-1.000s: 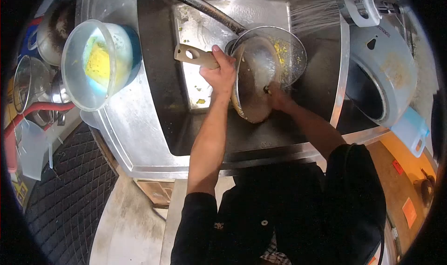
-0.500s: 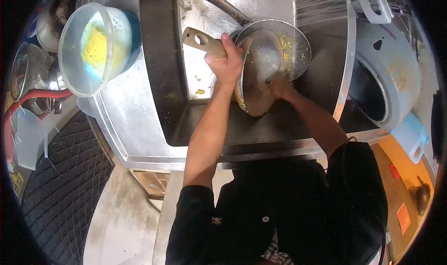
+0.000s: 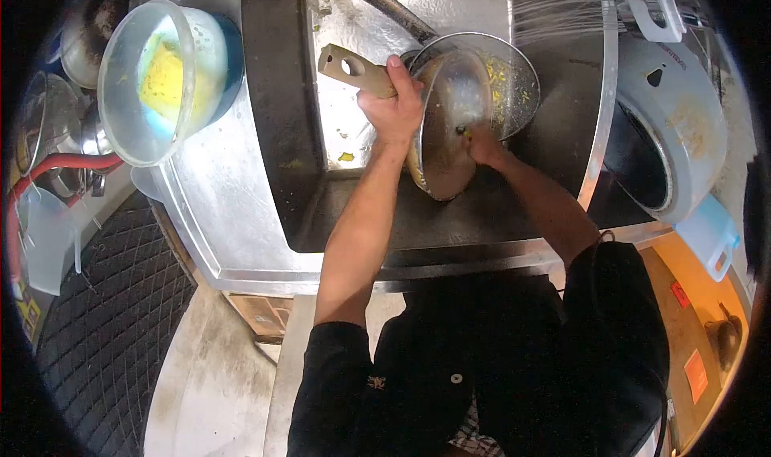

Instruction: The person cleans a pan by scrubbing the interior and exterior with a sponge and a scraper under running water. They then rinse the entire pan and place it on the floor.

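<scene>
Over the sink (image 3: pixel 269 136), my left hand (image 3: pixel 393 108) is closed round the beige handle of a frying pan (image 3: pixel 442 168). The pan is tilted nearly on edge, its inside facing right. My right hand (image 3: pixel 484 146) is closed against that inner surface; a small dark and yellowish bit shows at the fingers, too little to name. Behind leans a second pan (image 3: pixel 522 95), with yellow scraps inside and a long dark handle reaching up and left. The two pans overlap in view.
Water sprays across the sink's upper right. On the left counter stands a clear plastic tub (image 3: pixel 189 79) with a yellow sponge-like block and bluish liquid. To the right lie a large whitish lid-like piece (image 3: pixel 683 128) and a light-blue jug (image 3: pixel 707 236). Yellow scraps lie on the sink bottom.
My right hand has shifted slightly upward on the pan's inner face. My left hand and the handle have moved a little to the right in view.
</scene>
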### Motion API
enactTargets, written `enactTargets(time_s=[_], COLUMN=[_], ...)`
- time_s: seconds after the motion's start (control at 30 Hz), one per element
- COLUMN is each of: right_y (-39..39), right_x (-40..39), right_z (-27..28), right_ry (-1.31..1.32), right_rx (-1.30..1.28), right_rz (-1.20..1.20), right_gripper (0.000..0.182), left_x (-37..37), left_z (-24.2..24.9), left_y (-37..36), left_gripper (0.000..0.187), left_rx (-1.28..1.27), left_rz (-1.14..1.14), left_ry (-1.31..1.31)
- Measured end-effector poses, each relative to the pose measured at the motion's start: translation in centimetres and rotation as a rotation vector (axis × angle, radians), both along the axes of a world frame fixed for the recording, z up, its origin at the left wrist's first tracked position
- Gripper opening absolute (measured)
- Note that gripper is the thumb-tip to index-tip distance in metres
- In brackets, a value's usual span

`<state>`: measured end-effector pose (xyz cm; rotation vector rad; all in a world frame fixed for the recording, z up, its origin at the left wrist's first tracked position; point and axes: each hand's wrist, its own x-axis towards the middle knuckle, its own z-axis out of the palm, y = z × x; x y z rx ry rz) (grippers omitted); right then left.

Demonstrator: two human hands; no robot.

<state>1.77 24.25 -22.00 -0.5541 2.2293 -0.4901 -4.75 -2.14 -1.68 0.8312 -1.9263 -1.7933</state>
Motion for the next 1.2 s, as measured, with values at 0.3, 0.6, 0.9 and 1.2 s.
enactTargets(time_s=[0.3,0.6,0.9,1.2], right_y=[2.6,-2.1,-1.6,-4.9], right_x=[2.0,0.2,0.8,-1.7], right_z=[-6.9,2.4,-2.7,2.9], right_ry=[-0.212,-0.097,-0.093,0.238], right_rx=[-0.265,0.123,0.117,0.054], right_rz=[-0.214,0.121,-0.109,-0.333], right_gripper=[0.037,0.034,0.036,0.044], left_x=[-0.1,0.4,0.1,0.3], left_z=[0.3,0.1,-0.3,-0.3], left_y=[0.0,0.4,0.2,0.3], left_gripper=[0.048,0.048,0.045,0.042], left_rx=[-0.020,-0.039,0.048,0.113], left_rz=[0.007,0.007,0.040,0.036], left_ry=[-0.005,0.017,0.035,0.030])
